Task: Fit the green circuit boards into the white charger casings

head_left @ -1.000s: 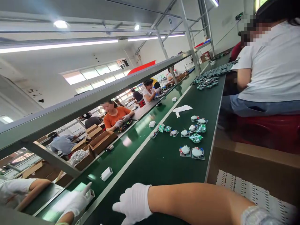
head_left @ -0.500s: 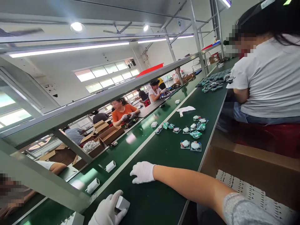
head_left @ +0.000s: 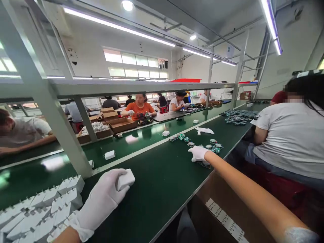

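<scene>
My left hand [head_left: 105,189], in a white glove, grips a white plug-in charger housing [head_left: 126,179] between thumb and fingers, above the green work surface [head_left: 152,189]. To the right, my gloved right hand [head_left: 199,154] is stretched out over a group of small circuit boards, its fingers partly extended and nothing visible in them. Just below that hand, a circuit board [head_left: 205,165] is partly covered. More green circuit boards [head_left: 216,147] with white lumps on top lie beyond it.
Rows of white charger housings [head_left: 42,221] with metal pins fill the lower left. Single housings [head_left: 109,155] sit on the belt [head_left: 141,139]. A metal post [head_left: 65,135] rises at left. An open carton [head_left: 225,219] holds white parts. A co-worker [head_left: 296,141] sits at right.
My right hand has moved away and to the right, over the circuit boards. My left hand still holds the charger housing. The view has levelled, bringing the rows of housings into sight.
</scene>
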`<state>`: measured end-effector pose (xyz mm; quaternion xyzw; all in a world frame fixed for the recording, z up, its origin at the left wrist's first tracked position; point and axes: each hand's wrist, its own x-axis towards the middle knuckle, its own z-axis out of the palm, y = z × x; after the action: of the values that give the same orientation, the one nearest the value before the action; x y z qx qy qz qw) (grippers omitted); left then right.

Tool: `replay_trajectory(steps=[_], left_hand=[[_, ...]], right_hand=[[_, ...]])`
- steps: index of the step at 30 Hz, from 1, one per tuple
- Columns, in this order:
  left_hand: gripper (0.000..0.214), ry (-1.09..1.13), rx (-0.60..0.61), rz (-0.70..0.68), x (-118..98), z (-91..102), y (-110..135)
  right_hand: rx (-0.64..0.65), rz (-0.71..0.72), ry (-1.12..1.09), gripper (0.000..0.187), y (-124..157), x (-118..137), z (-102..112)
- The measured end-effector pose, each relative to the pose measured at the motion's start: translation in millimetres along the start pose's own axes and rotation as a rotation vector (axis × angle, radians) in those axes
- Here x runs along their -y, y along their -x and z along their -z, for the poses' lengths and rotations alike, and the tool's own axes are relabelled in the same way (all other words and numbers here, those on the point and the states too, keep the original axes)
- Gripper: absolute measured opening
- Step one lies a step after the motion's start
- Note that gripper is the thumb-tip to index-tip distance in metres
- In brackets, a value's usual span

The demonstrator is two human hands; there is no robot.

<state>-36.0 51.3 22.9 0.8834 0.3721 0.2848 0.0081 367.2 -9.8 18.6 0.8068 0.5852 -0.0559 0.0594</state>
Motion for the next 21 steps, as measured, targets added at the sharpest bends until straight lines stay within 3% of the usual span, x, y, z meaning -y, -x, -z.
replay_trajectory(steps=[2,5,8,11,16,19,21], left_hand=[[0.043,0.111,0.024,0.026,-17,-0.8,13],[0.047,0.22,0.093,0.03,-38,-10.9,33],[0.05,0.316,0.119,0.049,-43,-29.1,52],[0.05,0.385,0.15,0.167,-38,-40.6,64],[0.046,0.51,0.235,0.297,-38,-30.8,63],[0.046,0.562,0.245,0.343,-40,-23.4,58],[0.048,0.593,0.249,0.382,-40,-21.2,56]], right_hand=[[0.0,-0.029,0.011,0.033,0,-2,-6],[-0.013,-0.067,0.015,0.032,-7,18,-14],[-0.016,-0.066,0.005,0.032,-15,56,-19],[-0.016,-0.042,-0.003,0.037,-20,102,-21],[-0.024,0.018,-0.034,0.05,-23,165,-19],[0.041,0.152,-0.115,0.061,-28,176,-12],[0.139,0.299,-0.194,0.057,-32,171,-7]])
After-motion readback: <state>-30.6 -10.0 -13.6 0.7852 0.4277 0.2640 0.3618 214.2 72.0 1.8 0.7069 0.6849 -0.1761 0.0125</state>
